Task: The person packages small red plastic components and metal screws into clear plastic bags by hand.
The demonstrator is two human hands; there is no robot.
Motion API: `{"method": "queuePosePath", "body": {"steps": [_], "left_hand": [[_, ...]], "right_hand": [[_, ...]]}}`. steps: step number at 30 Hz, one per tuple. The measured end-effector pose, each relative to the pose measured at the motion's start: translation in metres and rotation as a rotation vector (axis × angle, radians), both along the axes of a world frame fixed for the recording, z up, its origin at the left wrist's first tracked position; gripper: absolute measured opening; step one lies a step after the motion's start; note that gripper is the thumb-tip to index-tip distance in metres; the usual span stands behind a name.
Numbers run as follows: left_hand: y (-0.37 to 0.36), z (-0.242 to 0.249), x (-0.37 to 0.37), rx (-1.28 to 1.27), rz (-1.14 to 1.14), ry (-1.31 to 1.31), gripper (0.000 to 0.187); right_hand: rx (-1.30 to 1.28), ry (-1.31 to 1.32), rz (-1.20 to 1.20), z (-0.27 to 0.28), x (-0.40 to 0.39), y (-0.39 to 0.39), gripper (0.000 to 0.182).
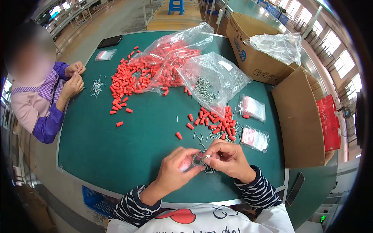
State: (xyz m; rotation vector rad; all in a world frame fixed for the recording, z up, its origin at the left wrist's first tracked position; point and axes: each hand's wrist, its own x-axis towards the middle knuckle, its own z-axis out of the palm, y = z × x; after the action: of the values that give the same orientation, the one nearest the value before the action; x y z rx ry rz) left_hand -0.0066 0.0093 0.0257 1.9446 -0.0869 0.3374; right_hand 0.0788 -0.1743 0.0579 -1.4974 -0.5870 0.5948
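Note:
My left hand (175, 169) is closed around a small clear plastic bag (197, 160), its mouth spread and something red showing inside. At the bag's opening, my right hand (230, 160) pinches small silver screws (208, 156), whose heads show at the fingertips. How many it holds is hidden by the fingers. Loose screws (210, 169) lie on the green table under my hands. Just beyond them is a small pile of red tapered plastic caps (223, 124), mixed with more screws.
A large clear bag (171, 50) spills red caps across the table. Beside it lies an open bag of screws (206, 87). Packs of small bags (255, 139) and cardboard boxes (299, 116) stand at right. A co-worker's hands (74, 79) are at the left edge near a screw pile (97, 87).

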Motion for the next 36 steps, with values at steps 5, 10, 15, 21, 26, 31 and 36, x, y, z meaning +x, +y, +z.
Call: {"method": "queuePosePath", "body": {"steps": [5, 10, 15, 21, 26, 31, 36], "left_hand": [[-0.001, -0.003, 0.001, -0.016, -0.019, -0.014, 0.044], [-0.001, -0.003, 0.001, -0.007, -0.016, -0.002, 0.044], [-0.002, 0.001, 0.0, 0.016, -0.044, 0.007, 0.043], [-0.002, 0.0, 0.001, -0.009, -0.02, -0.007, 0.043], [-0.002, -0.001, -0.001, -0.013, -0.025, -0.011, 0.043], [0.0, 0.002, -0.001, -0.021, -0.029, -0.021, 0.043], [0.001, 0.001, -0.001, -0.027, -0.008, -0.037, 0.043]], "right_hand": [[-0.035, -0.181, 0.066, 0.005, 0.001, 0.001, 0.011], [-0.229, -0.605, -0.158, 0.009, 0.032, -0.006, 0.016], [-0.478, -0.994, -0.163, -0.021, 0.066, -0.001, 0.014], [-0.688, -1.081, -0.038, -0.027, 0.075, 0.009, 0.017], [-0.67, -1.017, -0.055, -0.017, 0.075, 0.016, 0.022], [-0.641, -1.08, 0.019, -0.028, 0.087, 0.027, 0.021], [-0.721, -1.104, 0.048, -0.029, 0.091, 0.03, 0.017]]}}
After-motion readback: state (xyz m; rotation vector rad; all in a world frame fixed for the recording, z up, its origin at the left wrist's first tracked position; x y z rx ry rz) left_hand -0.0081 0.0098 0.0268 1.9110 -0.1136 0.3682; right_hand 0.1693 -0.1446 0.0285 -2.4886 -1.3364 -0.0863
